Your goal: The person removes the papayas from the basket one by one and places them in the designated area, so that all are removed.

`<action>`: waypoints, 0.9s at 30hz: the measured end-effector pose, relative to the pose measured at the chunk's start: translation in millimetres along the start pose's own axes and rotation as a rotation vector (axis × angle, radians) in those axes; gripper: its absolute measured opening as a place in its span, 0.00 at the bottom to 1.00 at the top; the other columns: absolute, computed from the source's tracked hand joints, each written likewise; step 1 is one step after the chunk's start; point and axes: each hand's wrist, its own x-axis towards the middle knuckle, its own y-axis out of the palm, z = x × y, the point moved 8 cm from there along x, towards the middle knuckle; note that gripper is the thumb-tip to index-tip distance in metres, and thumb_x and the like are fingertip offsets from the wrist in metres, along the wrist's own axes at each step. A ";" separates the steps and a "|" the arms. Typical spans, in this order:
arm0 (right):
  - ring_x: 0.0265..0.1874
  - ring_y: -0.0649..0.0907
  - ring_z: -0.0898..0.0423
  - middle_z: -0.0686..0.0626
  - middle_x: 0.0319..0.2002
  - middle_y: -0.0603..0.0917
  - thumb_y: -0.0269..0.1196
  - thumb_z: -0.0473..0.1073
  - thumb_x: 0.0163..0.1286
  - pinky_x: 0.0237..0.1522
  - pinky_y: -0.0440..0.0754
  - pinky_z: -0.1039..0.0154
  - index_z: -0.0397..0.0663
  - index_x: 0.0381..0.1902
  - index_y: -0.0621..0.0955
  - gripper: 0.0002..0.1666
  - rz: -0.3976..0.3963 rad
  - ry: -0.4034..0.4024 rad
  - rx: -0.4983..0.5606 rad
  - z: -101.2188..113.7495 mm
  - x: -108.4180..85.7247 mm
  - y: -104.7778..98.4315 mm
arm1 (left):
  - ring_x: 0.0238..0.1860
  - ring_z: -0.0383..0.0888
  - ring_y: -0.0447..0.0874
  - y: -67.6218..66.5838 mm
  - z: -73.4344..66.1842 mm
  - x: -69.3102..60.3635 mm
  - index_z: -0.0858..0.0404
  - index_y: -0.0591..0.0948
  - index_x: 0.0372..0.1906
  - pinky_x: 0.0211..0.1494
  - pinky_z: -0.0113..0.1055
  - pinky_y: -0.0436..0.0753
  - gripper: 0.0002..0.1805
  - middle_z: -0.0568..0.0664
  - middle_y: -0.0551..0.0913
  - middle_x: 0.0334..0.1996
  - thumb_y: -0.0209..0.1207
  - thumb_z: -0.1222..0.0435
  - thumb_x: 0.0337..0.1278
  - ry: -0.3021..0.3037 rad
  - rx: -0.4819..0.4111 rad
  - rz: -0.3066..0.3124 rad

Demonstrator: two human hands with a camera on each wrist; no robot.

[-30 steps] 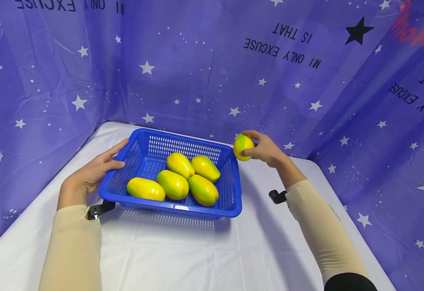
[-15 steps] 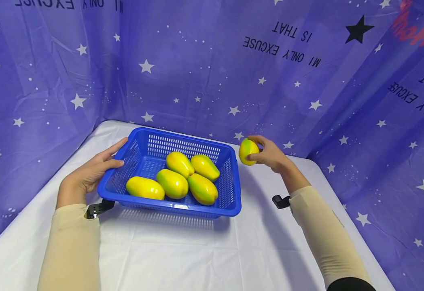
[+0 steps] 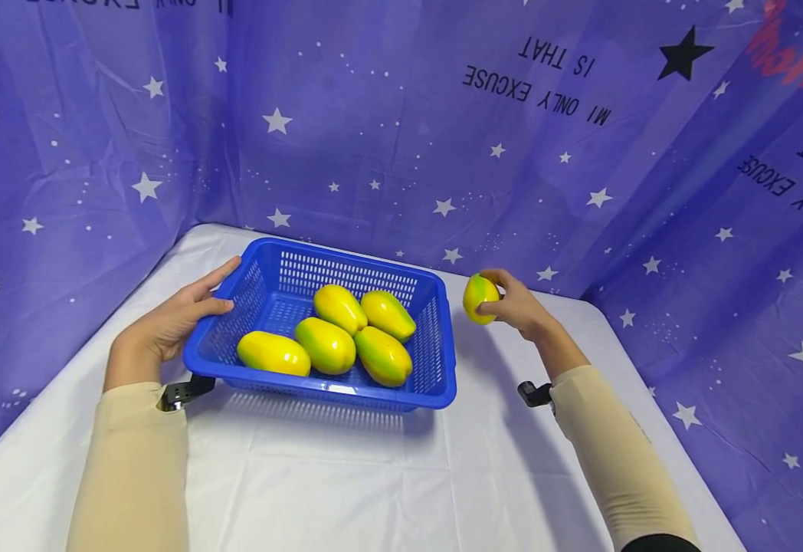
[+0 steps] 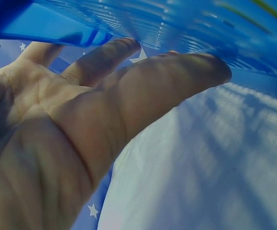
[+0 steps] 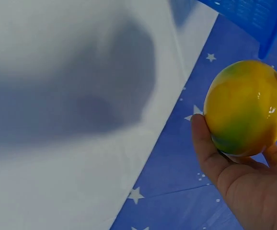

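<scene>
In the head view, a blue basket [image 3: 342, 391] with several yellow-green mangoes [image 3: 326, 346] inside sits at the centre-left. My left hand [image 3: 167, 326] touches its left end, thumb and fingers extended and spread; the left wrist view shows this hand [image 4: 81, 110] with its palm uncovered beside the blue wall [image 4: 186, 28]. My right hand [image 3: 522, 310] holds one yellow-green mango [image 3: 479, 299] between thumb and fingers, to the right of the basket and apart from it. In the right wrist view the fingers of that hand [image 5: 253, 189] surround the mango [image 5: 246, 108].
A white cloth [image 3: 346, 491] covers the table. Purple curtains [image 3: 374, 123] with stars and lettering stand behind and on both sides. A small black device [image 3: 184, 392] sits at the left wrist, another [image 3: 535, 394] at the right.
My right hand has moved rightward and slightly nearer with its mango, away from the basket's right rim. The left hand remains at the basket's left end.
</scene>
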 end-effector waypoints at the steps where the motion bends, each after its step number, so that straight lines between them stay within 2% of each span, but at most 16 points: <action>1: 0.56 0.72 0.39 0.41 0.68 0.62 0.69 0.36 0.55 0.54 0.80 0.48 0.46 0.72 0.60 0.49 0.001 0.004 -0.002 -2.8 0.3 0.4 | 0.52 0.55 0.81 -0.1 -0.8 0.1 0.30 0.49 0.76 0.51 0.57 0.77 0.40 0.59 0.46 0.74 0.49 0.69 0.72 0.001 0.000 -0.001; 12: 0.57 0.70 0.42 0.42 0.67 0.63 0.68 0.36 0.54 0.51 0.80 0.52 0.47 0.72 0.61 0.48 0.000 0.040 -0.023 -41.5 4.9 9.3 | 0.52 0.55 0.81 0.4 -6.1 0.7 0.31 0.48 0.76 0.52 0.58 0.76 0.40 0.59 0.49 0.72 0.49 0.69 0.72 -0.001 0.010 0.008; 20: 0.57 0.70 0.42 0.43 0.69 0.61 0.67 0.36 0.53 0.54 0.78 0.49 0.49 0.72 0.62 0.48 0.006 0.058 -0.032 -63.9 4.7 14.3 | 0.53 0.56 0.81 0.2 -6.8 1.2 0.31 0.48 0.76 0.52 0.59 0.76 0.40 0.58 0.50 0.71 0.49 0.69 0.72 -0.005 0.011 0.007; 27: 0.61 0.67 0.42 0.43 0.70 0.61 0.67 0.34 0.51 0.64 0.69 0.45 0.49 0.72 0.61 0.49 0.008 0.044 -0.003 -71.8 0.1 17.4 | 0.52 0.55 0.81 -0.8 -1.9 0.3 0.32 0.48 0.76 0.52 0.60 0.76 0.40 0.57 0.53 0.70 0.49 0.69 0.72 -0.001 0.017 0.011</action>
